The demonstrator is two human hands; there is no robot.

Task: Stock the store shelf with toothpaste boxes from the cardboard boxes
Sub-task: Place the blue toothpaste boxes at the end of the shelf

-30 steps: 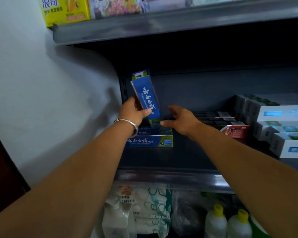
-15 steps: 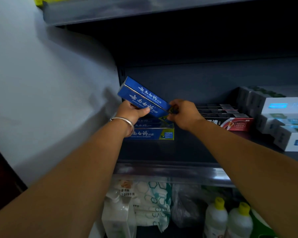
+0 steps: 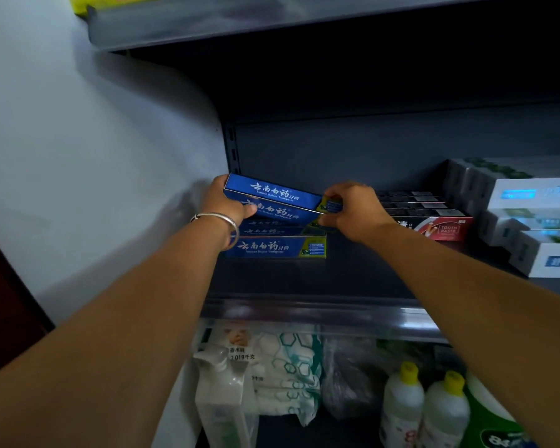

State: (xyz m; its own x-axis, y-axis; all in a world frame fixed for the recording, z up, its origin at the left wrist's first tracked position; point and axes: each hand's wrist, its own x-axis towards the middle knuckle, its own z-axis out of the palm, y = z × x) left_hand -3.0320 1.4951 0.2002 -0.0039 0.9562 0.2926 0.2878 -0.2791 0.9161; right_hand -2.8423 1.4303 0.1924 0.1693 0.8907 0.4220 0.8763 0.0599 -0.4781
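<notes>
Between the two hands, a blue toothpaste box point(image 3: 272, 194) lies lengthwise with its left end a little higher. The left hand point(image 3: 222, 202) grips that left end, fingers curled behind it and thumb on the front face; a silver bangle point(image 3: 220, 221) circles the wrist. The right hand point(image 3: 356, 210) pinches the right end with curled fingers. Just below the fingers, more blue toothpaste boxes point(image 3: 280, 245) sit stacked on the dark shelf point(image 3: 304, 279). Right of the right hand lie a red toothpaste box point(image 3: 440, 229) and white boxes point(image 3: 530, 221).
</notes>
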